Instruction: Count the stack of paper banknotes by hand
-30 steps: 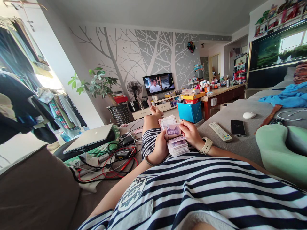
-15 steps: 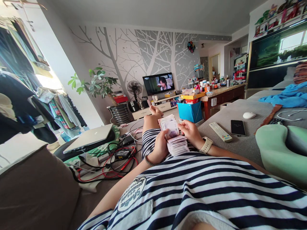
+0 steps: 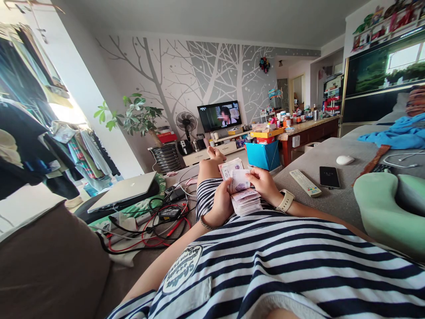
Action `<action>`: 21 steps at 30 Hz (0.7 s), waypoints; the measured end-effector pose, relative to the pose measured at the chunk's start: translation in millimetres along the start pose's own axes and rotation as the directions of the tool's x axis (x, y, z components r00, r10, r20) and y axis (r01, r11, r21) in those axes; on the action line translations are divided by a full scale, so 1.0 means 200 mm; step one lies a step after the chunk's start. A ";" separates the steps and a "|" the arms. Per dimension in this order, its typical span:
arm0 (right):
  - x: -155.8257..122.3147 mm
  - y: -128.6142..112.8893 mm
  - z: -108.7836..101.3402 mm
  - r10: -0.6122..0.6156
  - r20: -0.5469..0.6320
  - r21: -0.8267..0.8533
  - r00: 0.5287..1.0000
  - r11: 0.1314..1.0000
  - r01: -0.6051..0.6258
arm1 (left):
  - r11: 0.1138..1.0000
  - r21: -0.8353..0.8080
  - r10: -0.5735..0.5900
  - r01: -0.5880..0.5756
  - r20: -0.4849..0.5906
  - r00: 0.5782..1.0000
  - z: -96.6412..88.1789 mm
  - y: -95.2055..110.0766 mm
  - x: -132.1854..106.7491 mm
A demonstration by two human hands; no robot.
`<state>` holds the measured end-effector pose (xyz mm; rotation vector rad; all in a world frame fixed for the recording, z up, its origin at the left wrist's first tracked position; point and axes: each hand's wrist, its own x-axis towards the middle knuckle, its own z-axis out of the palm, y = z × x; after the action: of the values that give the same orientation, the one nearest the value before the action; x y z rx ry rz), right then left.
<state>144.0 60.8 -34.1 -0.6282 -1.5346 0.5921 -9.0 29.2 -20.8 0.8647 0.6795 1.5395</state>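
Observation:
A stack of banknotes (image 3: 246, 204), pale with purple print, is folded over in my left hand (image 3: 222, 203). The fingers of that hand are closed round the stack, thumb on the front, and the lower part of the notes hangs in a layered fan above my lap. My right hand (image 3: 264, 184) pinches the right edge of a single banknote (image 3: 239, 180) between thumb and fingertips. That note slants across the upright part of the stack, and its left end lies by my left thumb. A pale watch (image 3: 285, 201) is on my right wrist.
To my right on the sofa lie a remote control (image 3: 304, 182), a phone (image 3: 330, 177), a white mouse (image 3: 345, 160) and a green neck pillow (image 3: 378, 208). At my left are a laptop (image 3: 124, 190) and tangled cables (image 3: 166, 221). A television (image 3: 219, 116) plays ahead.
A single banknote has come down and to the right, off the upright notes, with my right hand pinching its edge. My left hand stays almost still round the stack.

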 end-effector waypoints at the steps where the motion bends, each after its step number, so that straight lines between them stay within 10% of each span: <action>1: 0.00 -0.01 0.00 -0.005 0.002 0.010 1.000 1.000 0.005 | 1.000 -0.013 -0.013 0.013 -0.003 1.000 0.00 0.00 0.00; 21: -0.02 -0.06 0.01 -0.011 0.038 0.150 0.999 0.989 0.006 | 0.999 0.025 0.047 -0.049 0.041 0.998 0.03 0.02 -0.03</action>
<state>142.6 49.6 -28.4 -0.4978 -1.5123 0.7095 -5.3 22.2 -15.2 0.9350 0.6552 1.5550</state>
